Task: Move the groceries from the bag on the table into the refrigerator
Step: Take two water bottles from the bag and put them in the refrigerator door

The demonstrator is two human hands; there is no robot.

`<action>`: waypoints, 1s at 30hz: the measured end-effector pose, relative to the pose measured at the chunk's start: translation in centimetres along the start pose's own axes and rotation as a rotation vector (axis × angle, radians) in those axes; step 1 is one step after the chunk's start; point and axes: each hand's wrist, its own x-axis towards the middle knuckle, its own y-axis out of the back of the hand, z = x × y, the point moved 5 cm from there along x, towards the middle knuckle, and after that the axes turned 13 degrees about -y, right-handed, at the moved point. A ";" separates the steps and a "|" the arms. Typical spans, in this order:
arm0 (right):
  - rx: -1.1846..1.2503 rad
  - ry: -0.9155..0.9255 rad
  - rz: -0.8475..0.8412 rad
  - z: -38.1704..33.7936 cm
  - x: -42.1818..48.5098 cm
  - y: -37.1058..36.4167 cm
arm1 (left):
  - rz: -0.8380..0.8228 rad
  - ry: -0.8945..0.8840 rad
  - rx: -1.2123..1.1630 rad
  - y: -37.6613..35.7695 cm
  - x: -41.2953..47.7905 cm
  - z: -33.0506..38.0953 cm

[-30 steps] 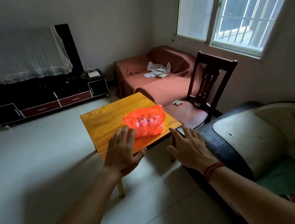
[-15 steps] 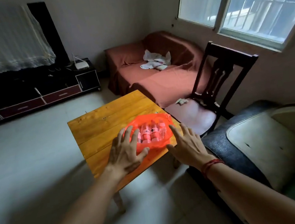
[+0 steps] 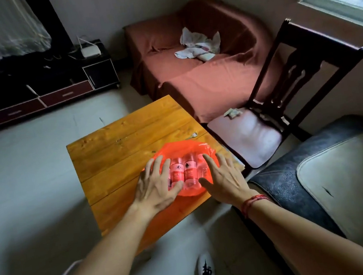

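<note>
A translucent orange-red plastic bag [image 3: 178, 148] sits on the near right part of a square orange-brown wooden table [image 3: 119, 140], close to the table's near and right edges. Inside it lie several small bottles with pink labels [image 3: 189, 170], side by side; their long axes run near to far, caps pointing to the far side.

The bag lies between the two hands. The left hand [image 3: 157, 190] is at the bag's left flank, fingers spread and straight, the thumb reaching along the bag's near edge. The right hand [image 3: 224, 177] mirrors it at the right flank, fingers likewise spread, palm down, holding nothing. Whether either palm presses the plastic or only hovers over it cannot be told from this view.

Both hands are about equally near, each on its own side, so the coming move looks like a two-handed gather: closing inward across the bottles' short axis and drawing the loose plastic up around them. Since the bottles lie loose in soft film, they may roll or slide toward the near edge when lifted.

No refrigerator is in view. A dark wooden chair [image 3: 301, 81] stands just right of the table.
</note>
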 end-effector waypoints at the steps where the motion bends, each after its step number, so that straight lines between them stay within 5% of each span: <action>1: 0.002 0.006 -0.012 0.2 0.9 -0.2 | -0.020 0.019 -0.007 -0.4 0.7 -0.1; 10: -0.021 0.004 -0.137 1.5 6.3 -3.1 | -0.173 0.121 -0.069 -5.2 5.2 -1.8; 20: 0.002 -0.018 -0.207 -0.2 7.7 -4.9 | -0.166 0.136 -0.239 -7.4 7.6 -2.8; 30: 0.287 -0.275 -0.486 -0.5 13.5 -13.1 | -0.187 0.504 -0.647 -16.4 11.0 -4.9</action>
